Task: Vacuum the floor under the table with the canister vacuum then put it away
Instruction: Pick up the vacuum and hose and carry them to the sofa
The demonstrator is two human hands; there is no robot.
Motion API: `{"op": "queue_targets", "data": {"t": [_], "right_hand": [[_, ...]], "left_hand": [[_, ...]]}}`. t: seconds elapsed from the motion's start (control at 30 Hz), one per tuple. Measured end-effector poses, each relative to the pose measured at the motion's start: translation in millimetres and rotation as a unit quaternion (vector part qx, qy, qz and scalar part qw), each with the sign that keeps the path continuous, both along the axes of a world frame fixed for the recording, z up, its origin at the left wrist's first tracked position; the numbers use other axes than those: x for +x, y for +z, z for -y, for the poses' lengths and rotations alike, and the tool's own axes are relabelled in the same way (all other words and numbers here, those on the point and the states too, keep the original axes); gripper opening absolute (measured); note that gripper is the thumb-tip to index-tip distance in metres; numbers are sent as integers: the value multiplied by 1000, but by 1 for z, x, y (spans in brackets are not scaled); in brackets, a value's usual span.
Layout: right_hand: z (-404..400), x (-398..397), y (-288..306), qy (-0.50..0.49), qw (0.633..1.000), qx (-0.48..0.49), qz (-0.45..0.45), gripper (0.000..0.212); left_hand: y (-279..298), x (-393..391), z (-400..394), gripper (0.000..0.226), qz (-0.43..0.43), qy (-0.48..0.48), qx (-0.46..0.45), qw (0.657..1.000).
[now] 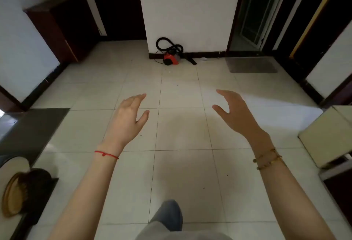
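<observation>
A small red and grey canister vacuum (pixel 171 58) sits on the tiled floor against the white wall across the room. Its black hose (pixel 165 43) loops above it, and a black nozzle (pixel 191 60) lies to its right. My left hand (pixel 128 118) and my right hand (pixel 235 113) are stretched out in front of me over the floor, far from the vacuum. Both hold nothing, and their fingers are relaxed and slightly spread. A dark glass table (pixel 30 131) juts in at the left edge.
A dark wooden cabinet (pixel 62 26) stands at the far left. A grey doormat (pixel 251 65) lies before the doorway on the right. A cream box-like unit (pixel 327 137) is at the right edge. A round woven tray (pixel 13 196) rests at the lower left.
</observation>
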State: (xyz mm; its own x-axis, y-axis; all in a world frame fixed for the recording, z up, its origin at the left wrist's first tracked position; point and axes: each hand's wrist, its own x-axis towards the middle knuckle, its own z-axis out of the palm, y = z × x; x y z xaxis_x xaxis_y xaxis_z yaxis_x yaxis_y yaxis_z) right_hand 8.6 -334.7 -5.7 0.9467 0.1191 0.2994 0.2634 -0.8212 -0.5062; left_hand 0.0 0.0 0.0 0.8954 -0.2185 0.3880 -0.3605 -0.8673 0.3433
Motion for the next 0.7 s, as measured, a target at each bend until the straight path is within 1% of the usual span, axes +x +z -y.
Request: {"op": "queue_targets", "data": {"t": [0.13, 0.37, 0.53, 0.7], "right_hand": [[3, 21, -8, -5, 1000, 1, -19, 54], [4, 102, -42, -3, 998, 6, -63, 53], [-6, 197, -57, -6, 996, 5, -85, 54], [-19, 312, -47, -10, 996, -13, -86, 54]], "left_hand": [[-9, 19, 2, 49, -5, 14, 1, 1000], [-43, 94, 1, 49, -44, 31, 9, 999], [-55, 182, -3, 50, -69, 29, 3, 997], [-45, 298, -8, 51, -88, 35, -7, 996]]}}
